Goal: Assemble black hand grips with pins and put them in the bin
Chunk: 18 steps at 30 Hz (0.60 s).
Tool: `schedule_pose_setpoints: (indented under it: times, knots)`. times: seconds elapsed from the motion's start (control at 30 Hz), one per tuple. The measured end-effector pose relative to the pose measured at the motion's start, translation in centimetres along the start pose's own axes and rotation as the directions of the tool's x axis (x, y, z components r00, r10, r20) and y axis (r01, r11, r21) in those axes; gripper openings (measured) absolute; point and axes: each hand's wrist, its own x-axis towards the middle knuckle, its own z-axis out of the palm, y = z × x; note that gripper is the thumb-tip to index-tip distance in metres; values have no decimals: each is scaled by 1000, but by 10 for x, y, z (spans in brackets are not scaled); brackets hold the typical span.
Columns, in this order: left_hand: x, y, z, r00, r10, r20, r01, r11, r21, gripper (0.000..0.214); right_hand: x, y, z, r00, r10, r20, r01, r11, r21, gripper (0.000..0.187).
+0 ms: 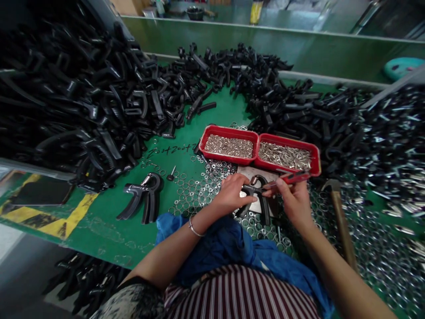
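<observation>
My left hand (231, 193) is closed on a black hand-gripper part (260, 200) that rests on a small metal plate (248, 173) on the green table. My right hand (294, 198) grips a red-handled tool (289, 178) whose tip points left at the top of that part. A finished black hand gripper with a spring (142, 196) lies to the left. Behind my hands stand two red trays, the left one (229, 132) with small silver bits and the right one (314, 164) with silver pins.
Big heaps of black plastic handles (83, 97) fill the left and back (282, 102). Shiny metal pieces (392, 146) pile up at right. Loose washers (195, 186) lie scattered round the plate. A wooden-handled hammer (340, 217) lies at right. Blue cloth (232, 248) covers my lap.
</observation>
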Motion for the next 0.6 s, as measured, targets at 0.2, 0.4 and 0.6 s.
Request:
schedule_pose_setpoints:
  times: [0.2, 0.4, 0.6]
  knots:
    - [-1, 0, 1, 1000, 7, -14, -7, 1000, 8, 47, -8, -1, 4, 998, -60, -25, 54, 979, -194, 26]
    - [-3, 2, 4, 999, 6, -34, -5, 1000, 27, 46, -4, -17, 12, 992, -114, 61, 130, 870, -475, 33]
    - [-2, 16, -2, 998, -59, 32, 57, 995, 78, 40, 5, -57, 32, 992, 40, 118, -48, 997, 66, 36]
